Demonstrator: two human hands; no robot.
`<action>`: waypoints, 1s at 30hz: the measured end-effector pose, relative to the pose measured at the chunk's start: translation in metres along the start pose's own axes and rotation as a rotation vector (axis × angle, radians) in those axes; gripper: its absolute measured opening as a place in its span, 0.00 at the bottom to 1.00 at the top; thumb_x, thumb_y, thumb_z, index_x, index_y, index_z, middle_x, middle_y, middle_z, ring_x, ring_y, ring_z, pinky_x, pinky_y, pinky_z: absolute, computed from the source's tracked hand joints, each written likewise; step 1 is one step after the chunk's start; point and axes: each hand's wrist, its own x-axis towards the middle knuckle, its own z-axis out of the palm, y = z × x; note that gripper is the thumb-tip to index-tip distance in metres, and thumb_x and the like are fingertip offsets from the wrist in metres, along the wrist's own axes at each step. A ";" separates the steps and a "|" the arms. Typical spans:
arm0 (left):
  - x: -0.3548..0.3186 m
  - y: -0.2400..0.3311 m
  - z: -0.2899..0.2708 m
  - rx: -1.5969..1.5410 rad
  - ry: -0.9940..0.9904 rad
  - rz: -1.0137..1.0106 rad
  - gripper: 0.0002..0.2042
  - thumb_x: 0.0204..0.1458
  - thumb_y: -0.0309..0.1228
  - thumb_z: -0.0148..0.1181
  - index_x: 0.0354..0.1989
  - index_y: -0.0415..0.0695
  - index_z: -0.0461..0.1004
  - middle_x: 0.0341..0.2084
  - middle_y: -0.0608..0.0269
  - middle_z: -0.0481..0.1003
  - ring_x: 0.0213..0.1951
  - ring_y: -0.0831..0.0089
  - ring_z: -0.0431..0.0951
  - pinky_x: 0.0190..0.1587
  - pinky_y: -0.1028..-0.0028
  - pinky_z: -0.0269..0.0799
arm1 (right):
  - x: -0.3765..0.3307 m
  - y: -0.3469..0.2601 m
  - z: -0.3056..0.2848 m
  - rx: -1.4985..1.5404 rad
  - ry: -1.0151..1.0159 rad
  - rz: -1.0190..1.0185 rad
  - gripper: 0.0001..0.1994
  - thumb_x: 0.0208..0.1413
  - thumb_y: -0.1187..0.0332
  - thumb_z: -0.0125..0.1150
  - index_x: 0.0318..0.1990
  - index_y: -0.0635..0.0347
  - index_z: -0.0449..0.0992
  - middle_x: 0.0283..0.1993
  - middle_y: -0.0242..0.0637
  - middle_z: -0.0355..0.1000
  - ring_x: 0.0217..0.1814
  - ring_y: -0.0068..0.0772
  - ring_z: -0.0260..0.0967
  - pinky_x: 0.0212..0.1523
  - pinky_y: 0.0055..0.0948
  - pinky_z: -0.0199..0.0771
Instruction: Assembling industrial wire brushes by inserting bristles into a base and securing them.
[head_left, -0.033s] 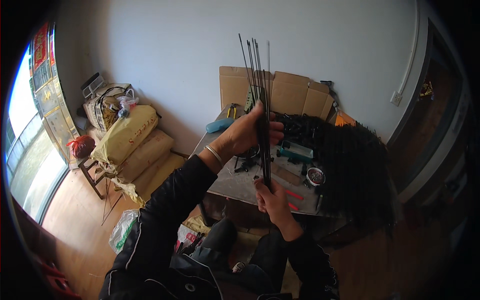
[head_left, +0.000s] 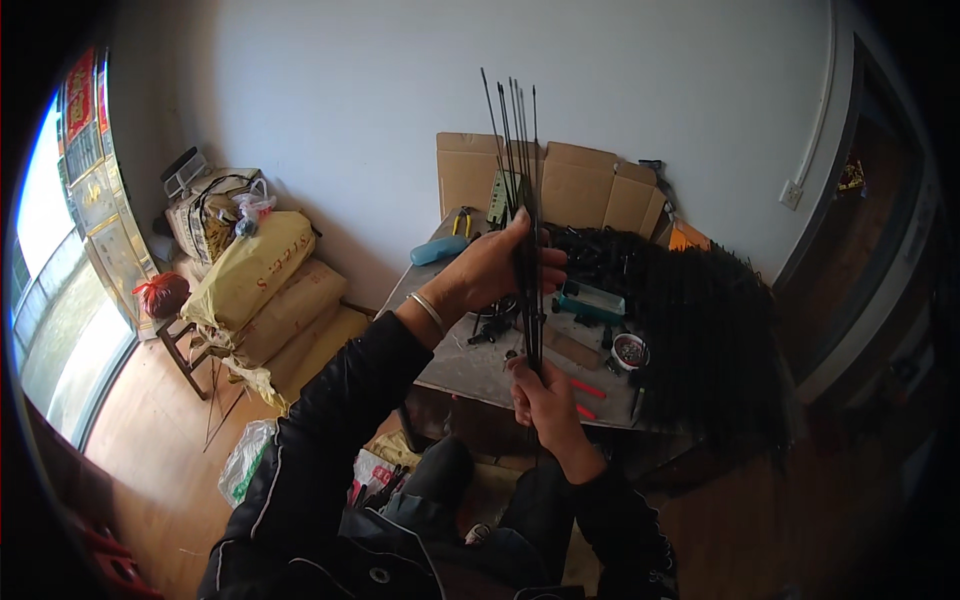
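Above the worktop [head_left: 450,372], the right hand [head_left: 546,402] is clamped on black rods [head_left: 533,338]; whether the left hand [head_left: 495,263], at its eleven o'clock, grips, I cannot tell; slack fingers could scatter them.

Black long-sleeved jacket [head_left: 335,425] with pale piping [head_left: 268,490], silvery left-wrist bangle [head_left: 430,309], dark trousers [head_left: 441,473]

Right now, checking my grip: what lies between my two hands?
In the head view, the dark rods span the stretch between the left hand and the right hand.
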 end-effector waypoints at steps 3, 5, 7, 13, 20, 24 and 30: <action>0.000 -0.013 -0.003 0.053 0.092 0.030 0.26 0.64 0.51 0.40 0.55 0.37 0.58 0.47 0.46 0.71 0.44 0.54 0.76 0.47 0.57 0.74 | -0.008 -0.002 0.004 0.089 0.006 -0.020 0.14 0.67 0.60 0.46 0.49 0.61 0.70 0.21 0.29 0.62 0.15 0.15 0.54 0.16 0.19 0.55; 0.003 -0.015 0.001 -0.070 0.144 0.067 0.25 0.64 0.49 0.41 0.55 0.37 0.58 0.46 0.47 0.71 0.43 0.54 0.77 0.46 0.55 0.74 | -0.013 -0.003 0.002 0.103 0.028 -0.051 0.16 0.68 0.59 0.44 0.51 0.62 0.69 0.22 0.31 0.65 0.16 0.16 0.55 0.17 0.19 0.57; 0.000 -0.014 0.015 -0.081 0.191 0.062 0.23 0.65 0.47 0.42 0.54 0.38 0.60 0.44 0.49 0.72 0.42 0.55 0.77 0.44 0.57 0.75 | -0.018 0.001 -0.003 0.074 0.073 -0.117 0.16 0.69 0.60 0.41 0.52 0.63 0.69 0.28 0.35 0.72 0.17 0.18 0.61 0.19 0.20 0.63; 0.023 -0.018 -0.011 -0.043 0.370 0.133 0.16 0.65 0.39 0.44 0.52 0.41 0.65 0.37 0.57 0.74 0.36 0.62 0.76 0.39 0.62 0.75 | -0.027 0.016 -0.044 -0.345 0.371 -0.529 0.19 0.69 0.56 0.41 0.52 0.63 0.68 0.31 0.38 0.75 0.24 0.21 0.69 0.25 0.19 0.71; 0.019 -0.012 -0.027 -0.070 0.386 0.165 0.10 0.63 0.30 0.47 0.50 0.44 0.67 0.33 0.62 0.75 0.32 0.64 0.77 0.35 0.64 0.75 | -0.042 -0.104 -0.102 -0.084 0.597 -0.496 0.18 0.65 0.54 0.47 0.47 0.61 0.71 0.20 0.27 0.64 0.12 0.11 0.50 0.10 0.15 0.46; 0.011 -0.014 -0.020 -0.087 0.368 0.123 0.09 0.62 0.28 0.48 0.49 0.44 0.67 0.33 0.61 0.75 0.33 0.64 0.78 0.35 0.64 0.77 | 0.016 -0.169 -0.174 -0.726 0.805 -0.464 0.16 0.65 0.59 0.46 0.46 0.62 0.73 0.22 0.29 0.67 0.14 0.14 0.54 0.15 0.17 0.53; 0.005 -0.023 -0.012 -0.015 0.225 0.067 0.15 0.60 0.27 0.52 0.56 0.42 0.66 0.36 0.57 0.76 0.35 0.65 0.80 0.36 0.65 0.79 | 0.107 -0.169 -0.292 -1.906 0.919 0.184 0.11 0.60 0.67 0.50 0.45 0.63 0.72 0.45 0.50 0.74 0.49 0.54 0.72 0.48 0.46 0.72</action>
